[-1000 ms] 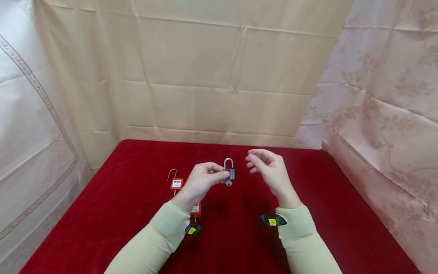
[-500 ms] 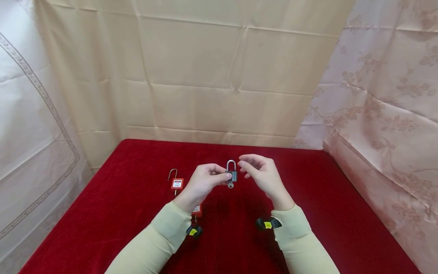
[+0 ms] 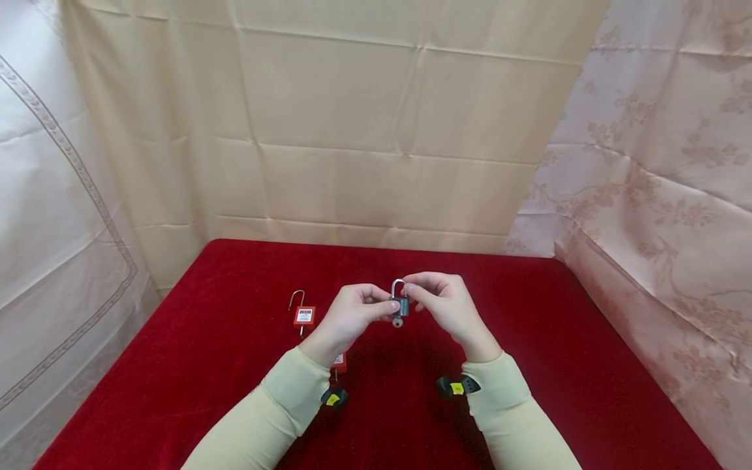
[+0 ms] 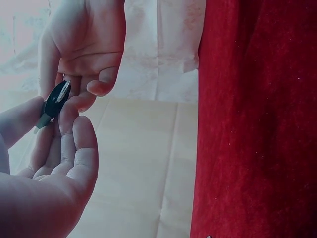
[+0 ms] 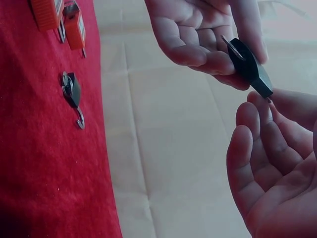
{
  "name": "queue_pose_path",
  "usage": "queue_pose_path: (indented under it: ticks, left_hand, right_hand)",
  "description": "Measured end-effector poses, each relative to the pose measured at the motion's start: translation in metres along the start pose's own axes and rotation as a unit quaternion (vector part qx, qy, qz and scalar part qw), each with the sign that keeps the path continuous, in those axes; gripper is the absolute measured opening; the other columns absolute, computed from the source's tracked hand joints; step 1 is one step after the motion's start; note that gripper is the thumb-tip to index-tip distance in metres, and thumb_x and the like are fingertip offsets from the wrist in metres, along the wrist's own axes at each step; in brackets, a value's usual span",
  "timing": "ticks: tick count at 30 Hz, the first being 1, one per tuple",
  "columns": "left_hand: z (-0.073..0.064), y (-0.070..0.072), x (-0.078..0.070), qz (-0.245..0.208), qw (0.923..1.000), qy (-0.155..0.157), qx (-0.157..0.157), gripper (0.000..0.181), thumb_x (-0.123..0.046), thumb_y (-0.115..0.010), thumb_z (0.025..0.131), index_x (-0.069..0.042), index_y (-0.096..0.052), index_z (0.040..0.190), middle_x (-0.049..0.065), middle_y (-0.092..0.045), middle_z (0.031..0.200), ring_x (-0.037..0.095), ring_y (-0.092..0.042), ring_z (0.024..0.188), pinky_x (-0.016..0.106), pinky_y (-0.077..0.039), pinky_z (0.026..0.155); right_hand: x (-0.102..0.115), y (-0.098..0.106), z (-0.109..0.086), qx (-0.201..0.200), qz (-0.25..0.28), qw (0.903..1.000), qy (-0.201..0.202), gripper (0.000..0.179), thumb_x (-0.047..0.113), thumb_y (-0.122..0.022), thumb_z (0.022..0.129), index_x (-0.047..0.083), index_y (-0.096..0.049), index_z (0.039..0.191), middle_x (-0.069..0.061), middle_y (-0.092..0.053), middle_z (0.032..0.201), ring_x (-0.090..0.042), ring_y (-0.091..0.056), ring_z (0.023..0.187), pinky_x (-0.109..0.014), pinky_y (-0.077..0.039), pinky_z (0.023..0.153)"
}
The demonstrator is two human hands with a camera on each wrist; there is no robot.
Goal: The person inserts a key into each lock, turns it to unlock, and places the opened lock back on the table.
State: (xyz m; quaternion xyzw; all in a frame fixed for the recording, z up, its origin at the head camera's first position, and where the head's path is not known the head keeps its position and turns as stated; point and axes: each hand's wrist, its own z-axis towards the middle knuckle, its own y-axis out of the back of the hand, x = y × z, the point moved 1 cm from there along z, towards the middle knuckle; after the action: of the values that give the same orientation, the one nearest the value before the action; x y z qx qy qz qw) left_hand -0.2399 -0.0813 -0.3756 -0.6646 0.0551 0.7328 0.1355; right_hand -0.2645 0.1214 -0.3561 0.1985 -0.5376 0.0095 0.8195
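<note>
A small dark padlock is held up above the red table, its silver shackle on top and a key hanging at its lower end. My left hand pinches the lock body between thumb and fingers. At the shackle's right side, the thumb and forefinger of my right hand pinch the metal. In the right wrist view the padlock is seen edge-on between both hands. Its keyhole side is hidden there.
Two red padlocks lie on the table at left: one with its shackle swung out, another partly behind my left wrist. A second dark padlock with a ring and open shackle shows in the right wrist view. Curtains surround the table.
My right hand has moved left and slightly down and now pinches the shackle. My left hand has shifted a little right and down with the padlock.
</note>
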Motion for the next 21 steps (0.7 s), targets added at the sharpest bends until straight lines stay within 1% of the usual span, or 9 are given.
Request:
queue_pose_path:
  ticks: [4,6,8,10,12,14,16,18,21]
  left_hand:
    - [0.0003,0.0001,0.0006,0.003,1.0,0.002,0.0,0.014,-0.003,-0.077,0.09,0.004,-0.072,0.101,0.012,-0.074,0.088,0.022,-0.072,0.078,0.039,-0.058,0.085]
    - [0.0001,0.0002,0.0002,0.009,1.0,0.002,-0.001,0.014,-0.004,-0.077,0.09,0.004,-0.073,0.101,0.012,-0.074,0.088,0.025,-0.072,0.08,0.041,-0.058,0.086]
    - [-0.0002,0.0008,0.0,0.016,0.9999,0.0,-0.003,0.014,-0.005,-0.077,0.09,0.003,-0.073,0.1,0.012,-0.074,0.088,0.03,-0.072,0.082,0.045,-0.057,0.088]
    - [-0.0003,0.0012,0.0,0.024,0.9997,-0.003,-0.006,0.014,-0.006,-0.078,0.089,0.002,-0.073,0.1,0.012,-0.074,0.087,0.033,-0.071,0.084,0.05,-0.055,0.09]
    - [0.0,0.0016,0.0005,0.03,0.9995,-0.006,-0.009,0.014,-0.007,-0.078,0.089,0.002,-0.073,0.099,0.011,-0.074,0.086,0.036,-0.071,0.085,0.052,-0.055,0.091]
    - [0.0,0.0021,0.001,0.036,0.9993,-0.008,-0.011,0.014,-0.007,-0.078,0.089,0.002,-0.073,0.099,0.011,-0.074,0.086,0.038,-0.07,0.086,0.05,-0.055,0.09]
    - [0.0,0.0025,0.0011,0.046,0.9988,-0.008,-0.012,0.014,-0.008,-0.078,0.089,0.001,-0.074,0.099,0.01,-0.074,0.086,0.04,-0.07,0.088,0.045,-0.056,0.088]
    - [-0.0003,0.0028,0.0005,0.06,0.9981,-0.007,-0.014,0.013,-0.009,-0.078,0.089,0.0,-0.074,0.098,0.01,-0.074,0.085,0.043,-0.069,0.09,0.041,-0.056,0.087]
    - [-0.0003,0.0036,0.0004,0.077,0.9969,-0.006,-0.016,0.012,-0.011,-0.078,0.089,-0.002,-0.075,0.097,0.009,-0.074,0.085,0.044,-0.068,0.091,0.039,-0.055,0.086]
  right_hand:
    - [0.001,0.0004,0.0001,0.001,-0.002,1.0,0.003,0.018,0.013,-0.073,0.096,0.004,-0.076,0.111,-0.009,-0.076,0.098,-0.029,-0.068,0.077,-0.055,-0.058,0.073]
    - [0.0018,0.0008,0.0001,0.001,-0.002,1.0,0.006,0.018,0.014,-0.073,0.095,0.004,-0.076,0.11,-0.009,-0.076,0.097,-0.033,-0.068,0.078,-0.053,-0.059,0.072]
    - [0.0028,0.0006,0.0001,0.001,0.001,1.0,0.009,0.017,0.013,-0.074,0.095,0.003,-0.077,0.109,-0.009,-0.076,0.097,-0.037,-0.067,0.079,-0.051,-0.059,0.071]
    - [0.0037,0.0001,0.0,-0.002,0.004,0.9999,0.011,0.017,0.013,-0.074,0.094,0.003,-0.077,0.108,-0.009,-0.076,0.096,-0.041,-0.066,0.08,-0.048,-0.059,0.069]
    - [0.0044,-0.0007,-0.0002,-0.007,0.006,0.9999,0.011,0.018,0.012,-0.075,0.094,0.001,-0.077,0.107,-0.009,-0.076,0.095,-0.041,-0.066,0.081,-0.042,-0.059,0.069]
    - [0.0046,-0.0014,-0.0005,-0.014,0.007,0.9998,0.008,0.018,0.012,-0.076,0.093,0.0,-0.077,0.106,-0.008,-0.076,0.094,-0.039,-0.067,0.082,-0.036,-0.059,0.071]
    - [0.0049,-0.0023,-0.0009,-0.024,0.002,0.9997,0.006,0.018,0.013,-0.077,0.092,0.0,-0.077,0.105,-0.007,-0.076,0.093,-0.037,-0.068,0.082,-0.032,-0.058,0.072]
    - [0.0061,-0.0036,-0.0016,-0.03,-0.005,0.9995,0.006,0.017,0.014,-0.078,0.091,0.003,-0.078,0.104,-0.005,-0.077,0.092,-0.035,-0.069,0.084,-0.031,-0.058,0.074]
    - [0.0082,-0.0064,-0.0022,-0.033,-0.013,0.9994,0.008,0.015,0.017,-0.08,0.09,0.007,-0.079,0.102,-0.004,-0.077,0.092,-0.031,-0.07,0.083,-0.032,-0.058,0.073]
